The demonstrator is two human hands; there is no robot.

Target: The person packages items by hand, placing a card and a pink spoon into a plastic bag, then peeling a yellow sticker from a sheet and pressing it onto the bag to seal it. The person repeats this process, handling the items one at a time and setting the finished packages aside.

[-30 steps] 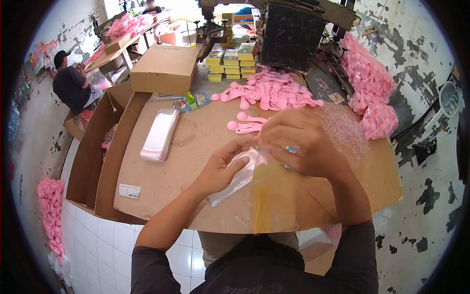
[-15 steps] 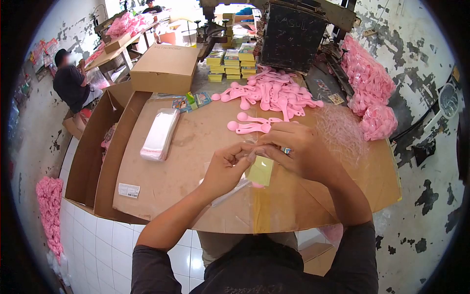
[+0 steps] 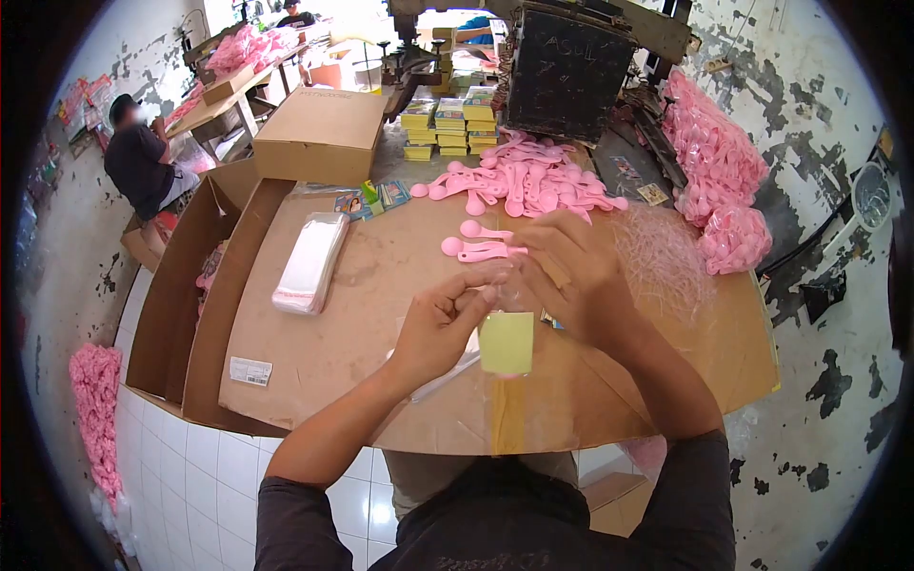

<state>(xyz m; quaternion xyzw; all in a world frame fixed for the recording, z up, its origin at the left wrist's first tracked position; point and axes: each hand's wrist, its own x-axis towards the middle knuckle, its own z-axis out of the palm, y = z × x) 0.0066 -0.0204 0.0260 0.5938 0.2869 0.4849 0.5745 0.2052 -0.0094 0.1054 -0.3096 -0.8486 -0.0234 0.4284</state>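
Observation:
My left hand [image 3: 443, 328] pinches the top edge of a clear plastic bag [image 3: 505, 297] between thumb and fingers. A pale yellow card [image 3: 506, 344] hangs in the bag's lower part. To the right of the bag's mouth, my right hand [image 3: 576, 276] has its thumb and fingers apart, slightly blurred; nothing shows clearly between them. Just beyond its fingertips lie a few pink spoon-shaped pieces [image 3: 471, 249], partly covered by the hand. Under my left hand is a small stack of clear bags [image 3: 447, 378]. A small printed card [image 3: 550, 321] peeks out under my right wrist.
A heap of pink spoon-shaped pieces [image 3: 533, 181] covers the table's back. Stacks of yellow cards [image 3: 447, 124] stand behind it. A bag bundle [image 3: 312, 262] lies left, plastic strips [image 3: 662, 257] right. Cardboard boxes [image 3: 319, 133] border the left; a dark machine [image 3: 562, 81] overhangs the back.
My right hand has come away from my left, its fingers spreading near the pink pieces. The bag with the yellow card now hangs lower and flatter from my left hand.

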